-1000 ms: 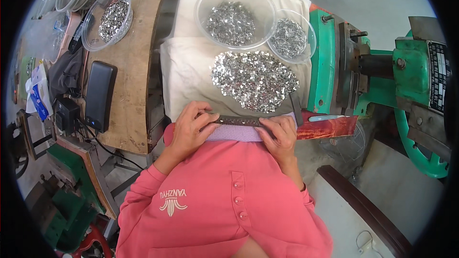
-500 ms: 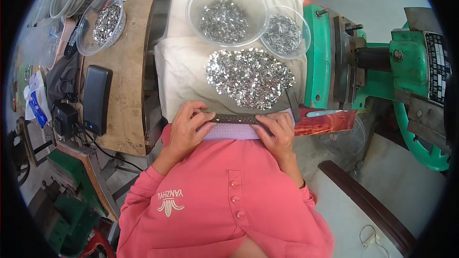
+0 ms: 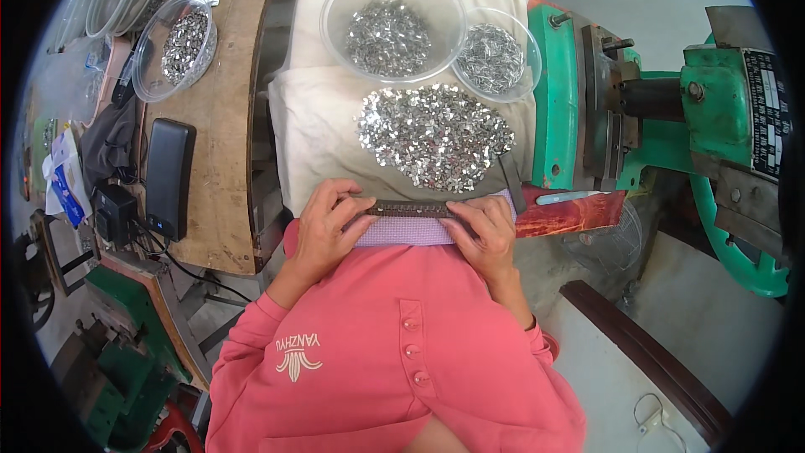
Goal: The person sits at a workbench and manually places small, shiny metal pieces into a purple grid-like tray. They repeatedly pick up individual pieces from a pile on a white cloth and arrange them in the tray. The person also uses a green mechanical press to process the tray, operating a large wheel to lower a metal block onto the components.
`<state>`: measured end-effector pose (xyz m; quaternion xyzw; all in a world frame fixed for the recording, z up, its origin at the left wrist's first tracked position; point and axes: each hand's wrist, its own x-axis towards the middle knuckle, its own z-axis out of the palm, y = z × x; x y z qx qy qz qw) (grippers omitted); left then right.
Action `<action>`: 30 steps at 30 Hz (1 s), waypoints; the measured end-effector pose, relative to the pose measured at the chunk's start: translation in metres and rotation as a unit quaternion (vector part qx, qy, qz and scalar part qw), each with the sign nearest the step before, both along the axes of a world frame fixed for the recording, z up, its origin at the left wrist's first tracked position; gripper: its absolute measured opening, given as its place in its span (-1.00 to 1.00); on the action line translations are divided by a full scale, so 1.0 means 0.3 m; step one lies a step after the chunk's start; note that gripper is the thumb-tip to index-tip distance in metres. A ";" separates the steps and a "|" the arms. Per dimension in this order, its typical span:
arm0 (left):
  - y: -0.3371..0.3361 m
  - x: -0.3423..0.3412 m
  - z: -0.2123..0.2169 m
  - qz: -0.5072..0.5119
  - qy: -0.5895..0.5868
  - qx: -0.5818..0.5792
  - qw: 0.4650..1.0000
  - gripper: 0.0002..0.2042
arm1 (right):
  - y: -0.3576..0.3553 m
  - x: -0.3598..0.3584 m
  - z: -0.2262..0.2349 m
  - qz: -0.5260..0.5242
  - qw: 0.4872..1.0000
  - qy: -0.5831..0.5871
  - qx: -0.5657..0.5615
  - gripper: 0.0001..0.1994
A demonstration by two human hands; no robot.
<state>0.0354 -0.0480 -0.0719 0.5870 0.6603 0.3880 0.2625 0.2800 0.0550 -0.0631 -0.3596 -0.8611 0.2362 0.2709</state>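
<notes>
Pinching a dark, narrow slotted strip [image 3: 408,210] by its ends, the left hand [image 3: 325,220] and right hand [image 3: 482,228] face each other at the centre of the frame, thumbs toward the strip and fingers curled. The strip lies level across the picture, with a few small bright spots along it, too small to make out. Just below it is a purple checked cloth [image 3: 401,233], bordering the person's pink shirt [image 3: 360,319].

Just above the strip, a loose heap of small shiny metal pieces [image 3: 436,136] rests on cream fabric [image 3: 310,113]. Beyond the heap, at upper centre, a large clear plastic tub [image 3: 449,25] and a smaller clear bowl [image 3: 532,75] hold more metal parts; those in the bowl look pin-like.

A dark flat bar [image 3: 511,184] lies right of the heap, near a light-blue slender tool [image 3: 562,198] on a red board [image 3: 579,216]. Green machinery [image 3: 553,109] with a handwheel [image 3: 742,277] fills the right side.

At left, a wooden table [image 3: 222,126] carries a black rectangular device [image 3: 170,176] and, toward upper left, another clear tub [image 3: 148,59] of metal pieces.
</notes>
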 end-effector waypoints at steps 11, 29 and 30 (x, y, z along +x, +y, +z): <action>0.007 0.004 0.013 0.007 0.029 0.003 1.000 -0.74 | 0.013 -0.023 0.064 0.040 0.999 -0.006 0.028 -0.73; 0.022 0.016 0.003 -0.029 0.040 0.057 0.997 -0.85 | 0.286 -0.067 0.215 -0.089 0.992 -0.004 0.087 -0.88; 0.022 0.014 0.002 -0.027 0.038 0.056 0.997 -0.85 | 0.323 -0.072 0.234 -0.121 0.988 -0.008 0.095 -0.89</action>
